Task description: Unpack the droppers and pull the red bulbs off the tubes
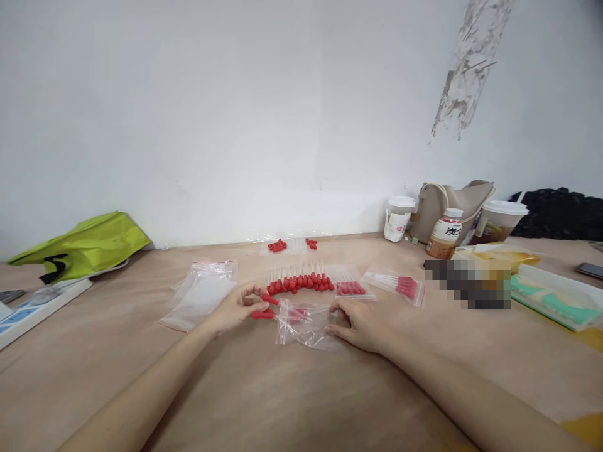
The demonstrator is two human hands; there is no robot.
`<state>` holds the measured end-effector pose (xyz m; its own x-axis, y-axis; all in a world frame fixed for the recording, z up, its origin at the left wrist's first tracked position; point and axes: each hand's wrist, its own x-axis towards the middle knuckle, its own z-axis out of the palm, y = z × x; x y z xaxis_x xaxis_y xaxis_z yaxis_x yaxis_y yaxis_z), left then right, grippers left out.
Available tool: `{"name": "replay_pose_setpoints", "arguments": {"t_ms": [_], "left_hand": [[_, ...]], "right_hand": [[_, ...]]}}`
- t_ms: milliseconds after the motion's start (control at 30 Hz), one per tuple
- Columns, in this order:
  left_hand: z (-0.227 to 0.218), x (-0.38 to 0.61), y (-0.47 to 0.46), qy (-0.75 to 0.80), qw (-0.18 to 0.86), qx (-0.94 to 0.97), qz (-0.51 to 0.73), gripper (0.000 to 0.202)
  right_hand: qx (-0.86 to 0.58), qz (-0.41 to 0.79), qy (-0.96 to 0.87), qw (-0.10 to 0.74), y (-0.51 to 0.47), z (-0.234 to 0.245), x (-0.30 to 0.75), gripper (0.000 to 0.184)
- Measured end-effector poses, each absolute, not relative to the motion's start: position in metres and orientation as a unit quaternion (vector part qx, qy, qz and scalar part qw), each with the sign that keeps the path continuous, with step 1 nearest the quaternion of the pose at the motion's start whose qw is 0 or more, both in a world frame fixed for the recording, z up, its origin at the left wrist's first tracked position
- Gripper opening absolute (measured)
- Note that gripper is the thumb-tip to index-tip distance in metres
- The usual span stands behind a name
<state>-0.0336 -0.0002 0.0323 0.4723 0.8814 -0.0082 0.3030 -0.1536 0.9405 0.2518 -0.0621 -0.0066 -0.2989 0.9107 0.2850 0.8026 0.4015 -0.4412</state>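
My left hand (240, 307) is closed with its fingertips at the red end of a thin red-tipped stick (262, 314); another red end shows just above. The pale ends point into the left side of a clear zip bag (318, 333), where more red tips show through the plastic. At the bag's right side, my right hand (355, 323) pinches its edge with thumb and fingers. Just behind the bag lies a row of red-tipped sticks (301, 282), red ends toward me. To their right rest two filled clear bags, a nearer-centre bag (351, 287) and an angled bag (405, 285).
Flat clear bags (202, 292) are stacked on the left. Small red pieces (277, 245) lie on plastic by the wall. A power strip (44, 307) and a yellow-green bag (89, 245) are at far left. Cups, a bottle (445, 235) and a handbag (426, 204) stand at back right.
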Motion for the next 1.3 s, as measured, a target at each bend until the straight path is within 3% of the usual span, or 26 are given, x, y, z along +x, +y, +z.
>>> {"name": "replay_pose_setpoints", "arguments": {"t_ms": [167,400,600,767,833,1167,1300], "left_hand": [[0.026,-0.036,0.0,0.436,0.555,0.659,0.26,0.038],[0.037,-0.036,-0.01,0.374,0.486,0.778,0.135,0.069],[0.031,-0.026,-0.02,0.377,0.428,0.801,0.182,0.047],[0.04,-0.017,-0.032,0.389,0.298,0.855,0.172,0.019],[0.041,-0.017,-0.032,0.393,0.266,0.862,0.179,0.016],[0.034,-0.04,-0.004,0.404,0.454,0.775,0.174,0.026],[0.033,-0.037,-0.005,0.38,0.46,0.779,0.191,0.031]], "right_hand": [[-0.534,0.108,-0.798,0.257,-0.063,-0.007,0.251,0.03],[-0.535,0.104,-0.799,0.254,-0.062,-0.008,0.252,0.03],[-0.531,0.101,-0.802,0.253,-0.062,-0.006,0.252,0.029],[-0.53,0.102,-0.801,0.258,-0.062,-0.007,0.252,0.03],[-0.53,0.101,-0.802,0.257,-0.062,-0.007,0.252,0.03],[-0.527,0.111,-0.802,0.257,-0.062,-0.007,0.252,0.029],[-0.526,0.108,-0.803,0.259,-0.063,-0.006,0.252,0.03]]}}
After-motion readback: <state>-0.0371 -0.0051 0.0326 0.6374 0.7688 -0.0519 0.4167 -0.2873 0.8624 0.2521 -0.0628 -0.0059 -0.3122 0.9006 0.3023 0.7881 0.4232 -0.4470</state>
